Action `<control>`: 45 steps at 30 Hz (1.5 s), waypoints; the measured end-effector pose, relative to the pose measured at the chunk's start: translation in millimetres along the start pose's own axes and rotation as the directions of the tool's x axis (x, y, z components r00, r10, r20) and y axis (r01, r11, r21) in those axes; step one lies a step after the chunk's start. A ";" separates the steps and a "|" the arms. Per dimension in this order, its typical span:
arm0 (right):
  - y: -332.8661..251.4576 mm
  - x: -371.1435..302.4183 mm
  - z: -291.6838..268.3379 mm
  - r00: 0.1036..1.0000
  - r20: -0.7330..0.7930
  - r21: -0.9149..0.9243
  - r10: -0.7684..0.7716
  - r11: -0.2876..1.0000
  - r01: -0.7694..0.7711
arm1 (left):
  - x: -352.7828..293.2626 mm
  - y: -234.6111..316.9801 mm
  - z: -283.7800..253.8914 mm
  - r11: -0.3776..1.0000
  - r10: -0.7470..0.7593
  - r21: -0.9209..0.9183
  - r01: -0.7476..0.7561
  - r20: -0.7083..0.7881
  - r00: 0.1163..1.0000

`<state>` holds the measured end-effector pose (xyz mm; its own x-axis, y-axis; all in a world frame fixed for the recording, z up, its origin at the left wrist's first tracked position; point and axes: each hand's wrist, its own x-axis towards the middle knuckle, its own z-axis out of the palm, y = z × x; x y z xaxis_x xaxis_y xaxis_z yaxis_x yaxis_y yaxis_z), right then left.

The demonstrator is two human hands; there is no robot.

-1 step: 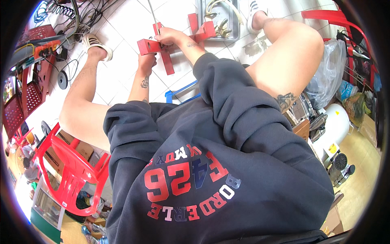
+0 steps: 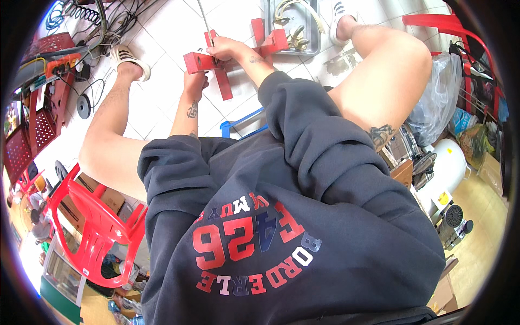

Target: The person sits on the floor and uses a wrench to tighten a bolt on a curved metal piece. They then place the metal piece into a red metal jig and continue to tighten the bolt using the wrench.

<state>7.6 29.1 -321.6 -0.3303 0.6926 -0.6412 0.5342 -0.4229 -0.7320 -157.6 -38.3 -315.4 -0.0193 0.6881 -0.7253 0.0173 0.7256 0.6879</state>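
A red frame of crossed square beams (image 2: 221,84) lies over the tiled floor between my feet. My left hand (image 2: 195,82) is closed beneath its left end, fingers curled against the beam. Above the crossing, my right hand (image 2: 226,47) is closed over the frame, thumb and fingertips pressed together. A thin grey rod (image 2: 203,19) runs from the top edge down to the frame beside my right fingers. Whether those fingers also pinch the rod or a small part is hidden.
A grey metal tray (image 2: 311,40) with brass-coloured clamps and a pale cable stands beyond the frame. Black cables (image 2: 122,21) tangle at upper left. A blue metal bar (image 2: 244,123) lies near my lap. Red plastic chairs (image 2: 103,233) stand at the sides; a white tank (image 2: 447,168) is at right.
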 end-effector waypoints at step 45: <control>8.1 10.8 9.0 0.989 -0.105 -0.154 -0.101 0.984 0.084 | 4.8 2.5 -0.6 0.998 -0.026 0.059 0.020 0.090 0.996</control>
<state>1.4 27.9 -336.5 -0.2992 0.7894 -0.5361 0.6182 -0.2676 -0.7391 -158.3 -33.2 -317.2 0.0705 0.6665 -0.7422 0.0760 0.7383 0.6702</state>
